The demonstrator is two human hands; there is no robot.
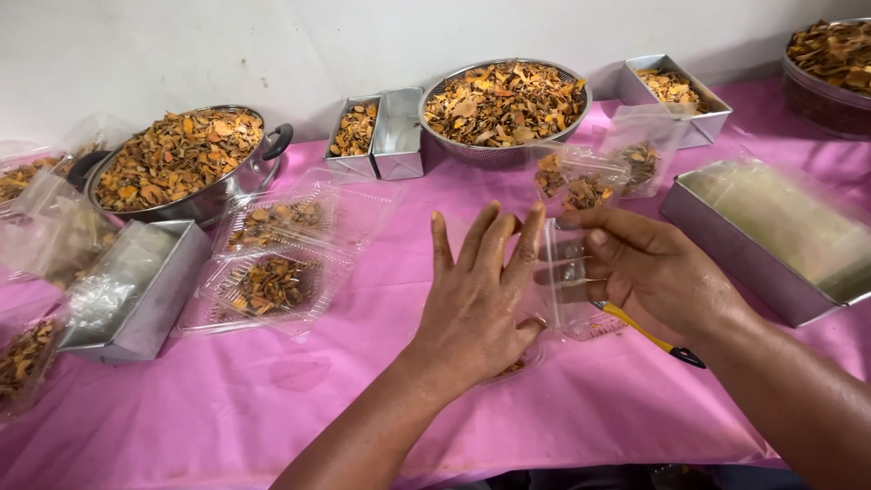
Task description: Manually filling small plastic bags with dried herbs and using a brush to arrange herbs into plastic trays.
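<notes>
My right hand [649, 268] pinches a clear plastic bag [570, 281] at frame centre, fingers closed on its edge; my left hand [476, 299] lies flat against it, fingers spread. Just above, a filled clear bag [581, 181] sits on the pink cloth [227, 408]. Two clear clamshell boxes [272, 263] lie centre-left, a metal tray [771, 240] at right.

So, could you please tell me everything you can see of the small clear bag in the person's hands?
The small clear bag is thin, glossy plastic, see-through and apparently empty. It stands roughly upright above the pink tablecloth. The right hand pinches its edge; the left hand, fingers straight, lies flat against its other side. A yellow-handled tool lies just under it.
</notes>
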